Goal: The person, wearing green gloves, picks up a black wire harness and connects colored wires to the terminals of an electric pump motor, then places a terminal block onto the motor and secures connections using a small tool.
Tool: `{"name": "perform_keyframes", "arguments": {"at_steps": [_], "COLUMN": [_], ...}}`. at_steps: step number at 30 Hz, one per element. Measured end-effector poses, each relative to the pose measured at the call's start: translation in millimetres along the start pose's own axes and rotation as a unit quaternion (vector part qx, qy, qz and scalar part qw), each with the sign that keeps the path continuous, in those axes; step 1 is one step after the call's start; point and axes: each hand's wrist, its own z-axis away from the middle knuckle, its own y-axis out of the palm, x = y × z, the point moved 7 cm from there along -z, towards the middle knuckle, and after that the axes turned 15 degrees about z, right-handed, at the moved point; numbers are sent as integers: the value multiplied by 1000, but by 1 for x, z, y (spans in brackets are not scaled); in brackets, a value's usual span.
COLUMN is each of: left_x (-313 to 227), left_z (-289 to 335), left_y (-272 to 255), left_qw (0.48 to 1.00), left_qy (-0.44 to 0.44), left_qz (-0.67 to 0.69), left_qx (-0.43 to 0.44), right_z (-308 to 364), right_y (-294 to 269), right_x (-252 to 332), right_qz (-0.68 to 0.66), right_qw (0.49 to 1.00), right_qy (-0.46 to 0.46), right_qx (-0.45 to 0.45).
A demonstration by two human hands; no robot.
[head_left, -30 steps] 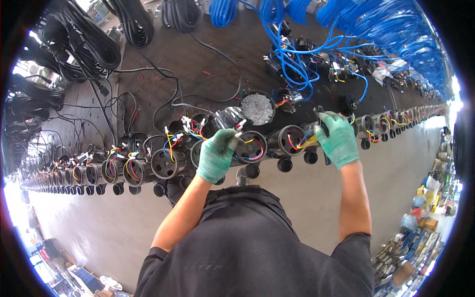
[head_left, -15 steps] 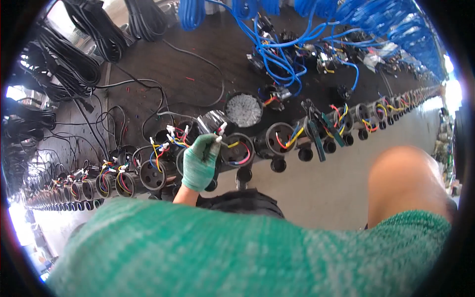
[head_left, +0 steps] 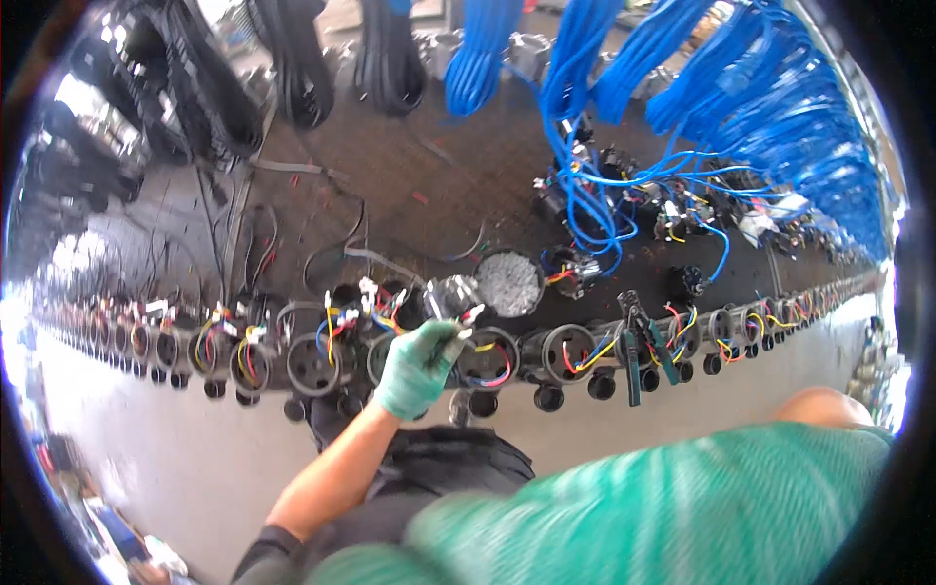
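My left hand (head_left: 417,370), in a green knit glove, is pinched closed at the row of round black housings. Between its fingertips is a small white-tipped wire end (head_left: 466,333). Just to the right sits a black housing (head_left: 487,361) with red, blue and yellow wires curling in its mouth. A shiny wrapped part (head_left: 450,294) lies right behind the fingers. My right hand (head_left: 673,502), also gloved in green, looms large and blurred close to the camera at lower right. Its fingers are smeared, and anything it may hold is hidden.
A round tub of small whitish pieces (head_left: 510,284) stands behind the row. Green-handled pliers (head_left: 643,341) rest across the housings at right. Blue cable bundles (head_left: 483,58) and black cable bundles (head_left: 390,63) hang along the far edge of the dark bench (head_left: 419,185).
The view has shifted, so the bench sits lower and more of my left forearm shows. My right hand has moved toward the lower right. The left hand keeps its pinch beside the same housing.
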Motion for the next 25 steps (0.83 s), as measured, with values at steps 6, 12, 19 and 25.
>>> {"name": "perform_keyframes", "arguments": {"at_steps": [6, 12, 19, 25], "left_x": [7, 5, 13, 16], "left_z": [-2, -3, -3, 6], "left_y": [1, 9, 19, 3], "left_qw": [1000, 997, 985, 966], "left_qy": [-22, -55, -90, -117], "left_qz": [7, 56, 143, 226], "left_qx": [-11, -4, 40, 33], "right_z": [3, 14, 1, -95], "right_y": [-16, -36, -40, 72], "right_x": [0, 3, -45, -197], "right_qz": [16, 91, 204, 38], "right_qw": [998, 981, 928, 965], "right_qy": [25, 131, 293, 246], "right_qx": [51, 108, 105, -88]}}
